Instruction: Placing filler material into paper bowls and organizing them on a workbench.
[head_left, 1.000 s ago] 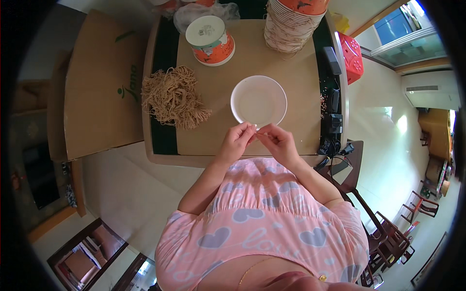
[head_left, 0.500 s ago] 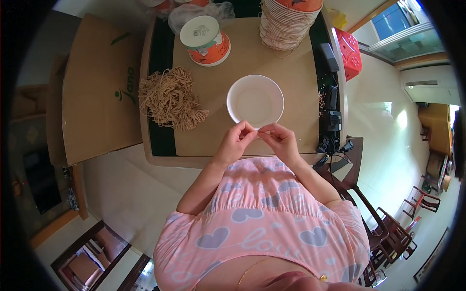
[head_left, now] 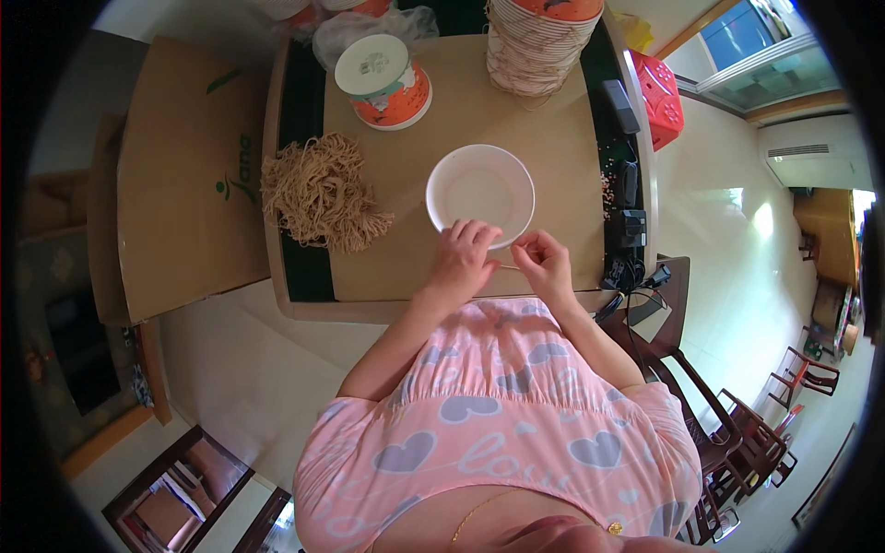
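A white paper bowl (head_left: 479, 189) stands mouth up near the front of the table. My left hand (head_left: 461, 260) is closed over the bowl's near rim, its fingers bent across the edge and the thumb low beside it. Just to the right, my right hand (head_left: 544, 264) pinches a thin tan string (head_left: 507, 267), a short stretch of which shows between the two hands. Where the string runs under my left hand is hidden. A loose heap of the same tan strings (head_left: 323, 194) lies left of the bowl.
An upturned orange-patterned paper bucket (head_left: 385, 81) stands beyond the string heap, near a clear plastic bag (head_left: 341, 37). A tall stack of string-wrapped paper buckets (head_left: 539, 46) stands at the back right. Black adapters (head_left: 631, 229) line the right edge; a large cardboard box (head_left: 189, 175) stands left.
My hands were together at the near rim; now they are apart. The left hand has turned over onto the bowl's edge, and the right has shifted slightly right with the string.
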Demonstrator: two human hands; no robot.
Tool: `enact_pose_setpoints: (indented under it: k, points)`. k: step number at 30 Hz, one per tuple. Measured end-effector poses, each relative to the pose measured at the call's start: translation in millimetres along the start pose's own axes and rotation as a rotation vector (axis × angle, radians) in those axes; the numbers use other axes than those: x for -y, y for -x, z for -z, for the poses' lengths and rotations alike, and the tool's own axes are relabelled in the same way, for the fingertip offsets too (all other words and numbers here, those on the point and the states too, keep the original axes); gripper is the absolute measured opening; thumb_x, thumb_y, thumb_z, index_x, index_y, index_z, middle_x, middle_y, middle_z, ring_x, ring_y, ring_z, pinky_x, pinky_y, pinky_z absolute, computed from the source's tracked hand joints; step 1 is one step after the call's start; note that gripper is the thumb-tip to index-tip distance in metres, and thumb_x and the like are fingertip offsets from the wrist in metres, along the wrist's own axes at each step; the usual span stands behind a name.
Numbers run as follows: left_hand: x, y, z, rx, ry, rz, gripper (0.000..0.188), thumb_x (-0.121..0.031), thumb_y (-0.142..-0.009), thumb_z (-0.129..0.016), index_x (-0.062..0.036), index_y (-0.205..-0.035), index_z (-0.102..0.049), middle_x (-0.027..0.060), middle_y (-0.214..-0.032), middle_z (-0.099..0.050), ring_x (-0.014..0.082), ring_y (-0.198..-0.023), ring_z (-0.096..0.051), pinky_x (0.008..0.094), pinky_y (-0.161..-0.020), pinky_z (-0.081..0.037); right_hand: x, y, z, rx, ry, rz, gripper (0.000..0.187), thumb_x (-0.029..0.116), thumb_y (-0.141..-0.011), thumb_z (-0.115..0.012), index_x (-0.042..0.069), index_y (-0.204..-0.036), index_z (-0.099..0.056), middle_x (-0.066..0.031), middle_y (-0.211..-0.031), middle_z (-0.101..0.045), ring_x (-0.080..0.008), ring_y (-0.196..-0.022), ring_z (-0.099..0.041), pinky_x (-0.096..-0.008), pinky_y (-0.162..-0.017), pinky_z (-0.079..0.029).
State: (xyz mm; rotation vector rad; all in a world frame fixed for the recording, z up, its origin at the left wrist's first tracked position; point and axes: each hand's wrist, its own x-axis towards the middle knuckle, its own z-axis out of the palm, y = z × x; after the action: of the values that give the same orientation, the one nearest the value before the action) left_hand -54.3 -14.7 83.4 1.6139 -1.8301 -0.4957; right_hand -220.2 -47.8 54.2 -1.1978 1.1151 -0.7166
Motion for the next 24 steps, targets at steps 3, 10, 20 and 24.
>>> enact_pose_setpoints:
  k: [3,10,20,24]
  points:
    - [27.3,1.0,-16.3,0.107,-0.116,-0.033,0.024,-0.003,-0.073,-0.066,-0.0071,-0.096,-0.06,0.0092,-0.09,-0.06,0.0282,-0.09,-0.057,0.038,-0.077,-0.046,-8.7,-6.0,3.0,-0.074,-0.085,0.007,0.008,0.006,-0.086,-0.063,0.0,-0.084,-0.059,0.0039,-0.067,-0.055,-0.0018,-0.061,-0.049,-0.017,-0.053,-0.039]
    - [24.2,-22.1,16.4,0.002,0.304,0.323,0.011,0.0,-0.077,-0.062,-0.0005,-0.088,-0.06,0.0117,-0.08,-0.062,0.0251,-0.074,-0.063,0.0345,-0.067,-0.051,-2.3,-29.3,-19.5,-0.086,-0.116,0.016,0.011,0.006,-0.085,-0.066,0.0,-0.09,-0.059,-0.0019,-0.082,-0.062,-0.0088,-0.075,-0.062,-0.0225,-0.063,-0.051]
    - [25.2,-27.0,19.2,0.075,0.526,0.363,0.024,0.006,-0.078,-0.056,0.001,-0.102,-0.059,0.0092,-0.083,-0.063,0.0174,-0.073,-0.063,0.0278,-0.065,-0.051,1.4,-41.9,-28.9,-0.042,-0.093,0.063,0.013,0.009,-0.085,-0.065,-0.001,-0.091,-0.059,-0.0043,-0.083,-0.064,-0.0112,-0.078,-0.063,-0.0249,-0.066,-0.053]
    - [28.5,-25.2,17.7,0.11,0.418,0.274,0.032,0.007,-0.078,-0.055,-0.0007,-0.109,-0.059,0.0106,-0.089,-0.06,0.0185,-0.08,-0.063,0.0287,-0.066,-0.052,0.5,-44.7,-22.0,0.011,-0.228,-0.068,0.015,0.013,-0.088,-0.063,0.0,-0.091,-0.058,-0.0058,-0.081,-0.064,-0.0098,-0.075,-0.062,-0.0238,-0.063,-0.052]
